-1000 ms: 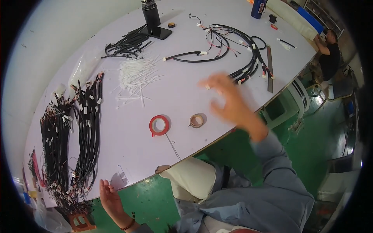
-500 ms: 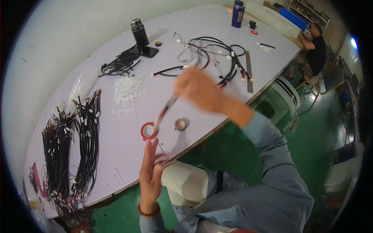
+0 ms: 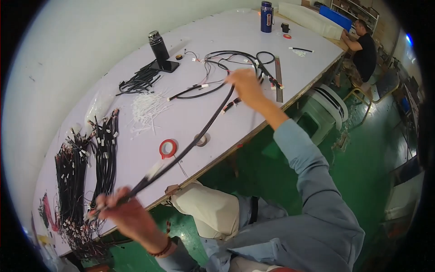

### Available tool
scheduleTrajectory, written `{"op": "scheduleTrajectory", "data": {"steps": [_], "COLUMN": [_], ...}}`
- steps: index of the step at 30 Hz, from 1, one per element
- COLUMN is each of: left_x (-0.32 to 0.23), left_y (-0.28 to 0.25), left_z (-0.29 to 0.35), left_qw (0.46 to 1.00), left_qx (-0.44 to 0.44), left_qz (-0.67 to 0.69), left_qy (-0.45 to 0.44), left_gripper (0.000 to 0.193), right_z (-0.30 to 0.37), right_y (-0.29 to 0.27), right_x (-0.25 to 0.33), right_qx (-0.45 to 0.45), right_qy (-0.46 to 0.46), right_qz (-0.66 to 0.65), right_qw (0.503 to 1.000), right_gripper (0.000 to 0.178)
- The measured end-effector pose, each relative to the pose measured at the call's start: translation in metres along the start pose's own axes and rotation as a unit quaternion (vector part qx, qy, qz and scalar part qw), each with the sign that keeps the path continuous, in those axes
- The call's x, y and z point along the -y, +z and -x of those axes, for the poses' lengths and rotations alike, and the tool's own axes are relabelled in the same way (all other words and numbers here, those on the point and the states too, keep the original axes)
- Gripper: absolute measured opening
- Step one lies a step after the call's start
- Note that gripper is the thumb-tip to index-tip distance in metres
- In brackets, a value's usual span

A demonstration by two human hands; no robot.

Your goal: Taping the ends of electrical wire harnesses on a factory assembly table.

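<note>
Bench: long white bench (image 3: 217,41), its near edge beside the person's knees.
Harness: long black bundled wire harness (image 3: 199,136), stretched taut above the near edge; likely light and limp, best held at both ends.
Left grip (image 3: 124,213): closed on one end.
Right grip (image 3: 244,84): closed on the other.
Nearby: black cable bundles (image 3: 86,158), red tape roll (image 3: 168,148) underneath.

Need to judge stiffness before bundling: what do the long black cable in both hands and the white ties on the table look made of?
Long black cable: seemingly matte rubbery or plastic sheathing; it sags slightly between hands. Thin white ties: probably glossy plastic strips, lying stiff and straight.
</note>
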State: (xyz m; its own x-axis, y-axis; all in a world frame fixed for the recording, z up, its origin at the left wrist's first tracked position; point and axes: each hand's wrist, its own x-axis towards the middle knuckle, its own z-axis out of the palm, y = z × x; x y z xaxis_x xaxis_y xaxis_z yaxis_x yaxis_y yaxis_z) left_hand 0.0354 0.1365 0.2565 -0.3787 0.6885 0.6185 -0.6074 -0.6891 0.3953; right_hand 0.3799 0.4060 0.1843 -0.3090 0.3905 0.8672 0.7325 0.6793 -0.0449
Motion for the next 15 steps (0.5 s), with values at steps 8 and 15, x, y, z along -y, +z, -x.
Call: {"op": "scheduleTrajectory", "data": {"steps": [8,15], "left_x": [-0.124,-0.098], "left_y": [-0.031,-0.077], "left_z": [0.033,0.091], "left_qw": [0.983,0.888], "left_qx": [-0.063,-0.307], "left_qz": [0.168,-0.277], "left_qy": [0.023,-0.203], "left_gripper": [0.024,0.022], "right_z": [-0.049,0.147], "right_y": [-0.17,-0.136], "right_x": [0.106,0.177], "right_qx": [-0.013,0.67], "right_qy": [-0.013,0.042], "right_qz": [-0.115,-0.353], "right_qw": [0.993,0.651], "right_gripper": [0.015,0.029]}}
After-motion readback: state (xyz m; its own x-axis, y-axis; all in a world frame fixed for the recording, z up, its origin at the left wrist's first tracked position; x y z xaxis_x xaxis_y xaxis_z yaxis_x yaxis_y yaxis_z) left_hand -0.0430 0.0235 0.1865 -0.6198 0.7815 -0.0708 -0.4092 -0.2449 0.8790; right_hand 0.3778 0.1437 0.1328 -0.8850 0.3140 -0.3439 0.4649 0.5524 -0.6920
